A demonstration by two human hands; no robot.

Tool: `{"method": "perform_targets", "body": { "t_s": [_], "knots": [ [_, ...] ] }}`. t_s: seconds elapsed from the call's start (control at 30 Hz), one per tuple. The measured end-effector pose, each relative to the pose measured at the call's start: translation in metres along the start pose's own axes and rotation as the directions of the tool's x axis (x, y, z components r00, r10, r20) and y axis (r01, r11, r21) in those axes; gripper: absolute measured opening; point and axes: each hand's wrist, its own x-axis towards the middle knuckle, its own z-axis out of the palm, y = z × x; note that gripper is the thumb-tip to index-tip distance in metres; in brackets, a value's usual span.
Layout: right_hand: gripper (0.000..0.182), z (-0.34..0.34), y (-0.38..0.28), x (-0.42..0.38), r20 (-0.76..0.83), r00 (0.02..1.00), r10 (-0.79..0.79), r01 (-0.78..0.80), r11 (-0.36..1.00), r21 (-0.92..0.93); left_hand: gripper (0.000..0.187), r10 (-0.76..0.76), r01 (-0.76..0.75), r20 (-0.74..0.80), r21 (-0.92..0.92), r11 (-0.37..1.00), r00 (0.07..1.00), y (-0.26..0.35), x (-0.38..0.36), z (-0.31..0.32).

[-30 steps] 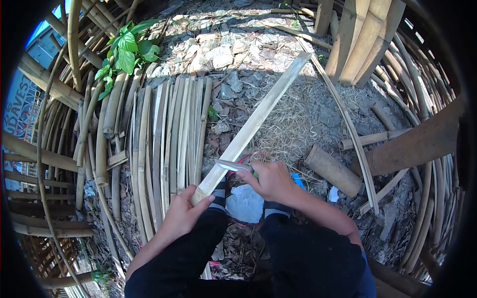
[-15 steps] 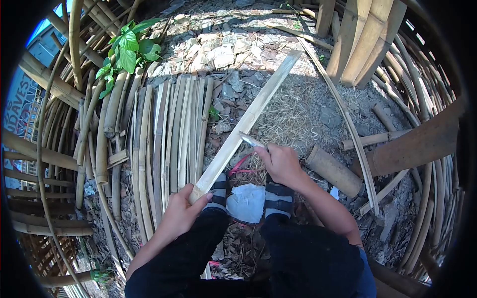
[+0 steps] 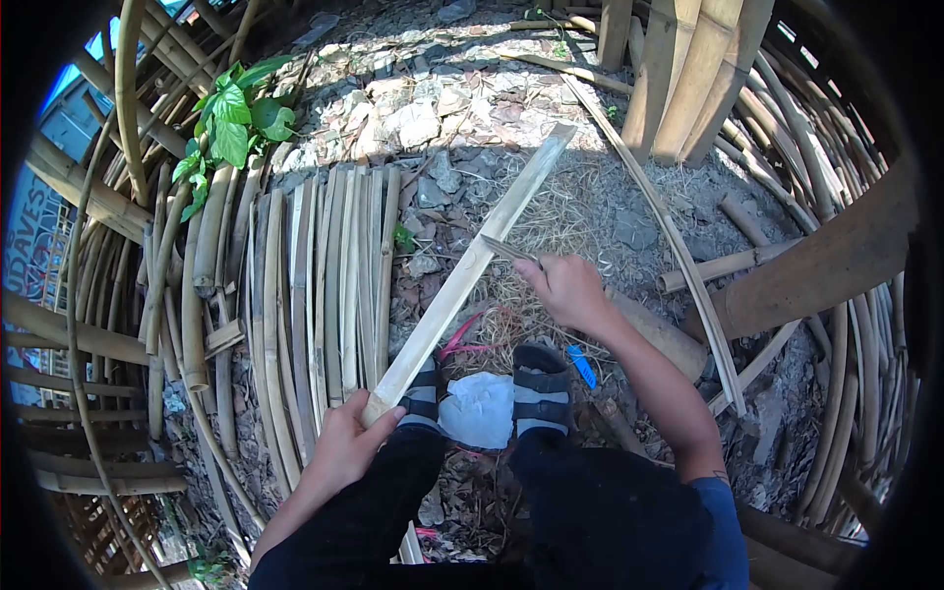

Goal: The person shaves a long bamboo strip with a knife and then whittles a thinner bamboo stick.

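A long, flat bamboo strip [image 3: 447, 308] slants from lower left to upper right in front of me. Its near end is gripped by my left hand [image 3: 346, 440], the thumb lying along the edge. My right hand [image 3: 573, 293] is closed around a knife [image 3: 505, 249], whose blade touches the strip a little above its middle. The knife's handle is mostly hidden by my fingers. Between my sandalled feet lies a pale, crumpled sheet [image 3: 477, 410].
Split bamboo strips [image 3: 335, 275] lie in a row at the left. A thick bamboo piece [image 3: 657, 334] and a blue object [image 3: 582, 367] lie right of my feet. Upright poles [image 3: 688, 79] stand at the upper right, a green plant [image 3: 232, 116] at the upper left.
The strip's far end has dropped slightly and my right hand has moved a little up and to the right with the knife. The blue object now shows beside my right foot.
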Motion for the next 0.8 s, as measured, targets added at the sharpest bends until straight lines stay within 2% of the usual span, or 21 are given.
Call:
{"method": "perform_targets", "body": {
  "t_s": [0.07, 0.17, 0.3, 0.4, 0.47, 0.5, 0.6, 0.7, 0.77, 0.8],
  "knots": [
    [0.062, -0.009, 0.012, 0.011, 0.024, 1.0, -0.005, 0.009, 0.985, -0.174, 0.038, 0.021, -0.021, -0.011, 0.004, 1.0, 1.0, -0.001, 0.002, 0.001],
    [0.063, -0.008, 0.03, 0.028, -0.033, 0.997, 0.067, -0.07, 0.993, -0.096, 0.038, 0.005, -0.005, -0.018, -0.008, 1.0, 1.0, -0.005, 0.004, 0.002],
    [0.07, -0.005, 0.034, 0.036, -0.052, 0.991, 0.121, -0.127, 0.981, -0.144, 0.039, -0.015, 0.015, -0.018, 0.015, 1.0, 1.0, 0.004, 0.0, 0.0],
    [0.07, -0.002, 0.016, 0.022, -0.05, 0.995, 0.085, -0.088, 0.994, -0.061, 0.037, -0.045, 0.045, -0.003, -0.013, 0.999, 0.999, 0.005, -0.001, 0.0],
    [0.07, -0.005, -0.008, 0.001, 0.136, 0.99, -0.048, 0.07, 0.984, -0.166, 0.03, -0.087, 0.092, 0.053, -0.089, 0.992, 0.995, 0.0, 0.0, 0.001],
    [0.07, -0.007, -0.004, 0.0, 0.132, 0.991, -0.038, 0.06, 0.984, -0.168, 0.03, -0.083, 0.088, 0.062, -0.085, 0.992, 0.995, -0.003, 0.0, 0.001],
    [0.062, -0.015, 0.031, 0.019, -0.003, 1.0, -0.006, 0.005, 0.987, -0.16, 0.03, -0.069, 0.078, 0.098, -0.092, 0.993, 0.993, -0.01, -0.003, 0.0],
    [0.063, -0.034, 0.05, 0.036, 0.004, 1.0, -0.003, 0.004, 0.96, -0.281, 0.034, -0.05, 0.057, 0.069, -0.108, 0.992, 0.996, -0.005, -0.003, 0.0],
    [0.072, -0.039, 0.059, 0.05, -0.105, 0.992, 0.076, -0.101, 0.963, -0.25, 0.032, -0.056, 0.071, 0.077, -0.197, 0.978, 0.995, 0.0, -0.004, 0.002],
    [0.072, -0.054, 0.078, 0.065, -0.151, 0.975, 0.165, -0.197, 0.953, -0.231, 0.032, -0.066, 0.081, 0.082, -0.199, 0.977, 0.994, -0.005, -0.008, 0.002]
  ]
}}
